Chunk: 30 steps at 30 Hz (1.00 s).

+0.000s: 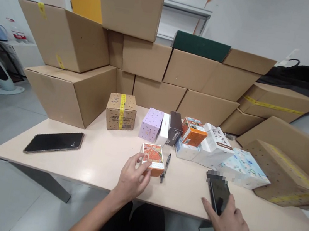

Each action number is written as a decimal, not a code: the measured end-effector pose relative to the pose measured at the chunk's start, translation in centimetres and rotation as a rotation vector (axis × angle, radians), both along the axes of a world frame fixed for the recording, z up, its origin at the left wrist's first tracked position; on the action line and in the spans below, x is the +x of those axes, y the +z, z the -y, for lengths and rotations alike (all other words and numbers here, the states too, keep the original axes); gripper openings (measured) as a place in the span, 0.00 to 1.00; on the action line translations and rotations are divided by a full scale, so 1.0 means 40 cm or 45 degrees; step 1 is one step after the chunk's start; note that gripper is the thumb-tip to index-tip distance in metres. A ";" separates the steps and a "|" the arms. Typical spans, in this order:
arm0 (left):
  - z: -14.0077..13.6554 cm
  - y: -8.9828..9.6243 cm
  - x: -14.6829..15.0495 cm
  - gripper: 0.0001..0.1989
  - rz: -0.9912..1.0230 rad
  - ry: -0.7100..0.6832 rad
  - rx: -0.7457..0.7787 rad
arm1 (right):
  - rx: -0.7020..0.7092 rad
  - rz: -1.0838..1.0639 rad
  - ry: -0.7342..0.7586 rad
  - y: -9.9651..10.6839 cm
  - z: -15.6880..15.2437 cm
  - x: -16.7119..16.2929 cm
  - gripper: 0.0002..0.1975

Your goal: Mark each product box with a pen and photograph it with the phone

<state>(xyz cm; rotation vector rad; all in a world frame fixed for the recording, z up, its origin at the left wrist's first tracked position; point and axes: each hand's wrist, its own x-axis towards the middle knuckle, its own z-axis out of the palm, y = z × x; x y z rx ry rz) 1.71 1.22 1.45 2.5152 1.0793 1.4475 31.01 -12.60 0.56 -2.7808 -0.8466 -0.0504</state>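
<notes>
My left hand (133, 178) is closed on a small orange box (154, 154) with a white-edged printed top, which sits near the middle of the table. Its thumb and fingers rest on the near left part of that box. Just right of the box lies a black pen (165, 168). Over the near end of a black phone (219, 190) is my right hand (229, 225). The thumb there is spread out left of the phone, with a gap, while the fingers are by its right edge. A blurred patch covers the phone's far end.
Another phone (54, 142) lies at the table's left. Behind stand a taped carton (121, 112), a purple box (151, 124), a dark box (174, 128), an orange box (193, 131) and white boxes (216, 147). Stacked cardboard boxes (157, 94) wall the back edge.
</notes>
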 end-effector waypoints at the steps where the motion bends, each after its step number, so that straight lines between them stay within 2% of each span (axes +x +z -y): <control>1: -0.001 0.002 0.001 0.18 0.022 -0.014 -0.003 | -0.023 -0.037 0.002 0.000 -0.001 0.005 0.49; 6: 0.004 0.000 -0.002 0.20 0.051 -0.053 -0.020 | 0.004 -0.025 -0.055 0.012 -0.023 0.001 0.47; 12: 0.007 -0.005 -0.004 0.19 0.002 -0.057 -0.056 | 0.112 0.010 0.049 0.007 -0.027 -0.023 0.48; 16: 0.003 -0.008 -0.002 0.19 0.008 -0.071 -0.050 | 0.437 -0.073 0.350 0.003 -0.033 -0.091 0.51; 18: 0.001 -0.011 -0.004 0.20 0.021 -0.089 -0.055 | 0.619 -0.107 0.508 0.017 -0.044 -0.149 0.48; 21: 0.000 -0.018 -0.008 0.24 0.074 -0.118 -0.065 | 0.799 -0.070 0.686 0.049 -0.072 -0.247 0.41; 25: -0.002 -0.026 -0.011 0.32 0.178 -0.080 0.003 | 0.940 0.090 0.939 0.070 -0.125 -0.347 0.37; 30: -0.008 -0.025 -0.012 0.34 0.169 -0.117 -0.004 | 0.959 0.236 1.018 0.049 -0.164 -0.394 0.35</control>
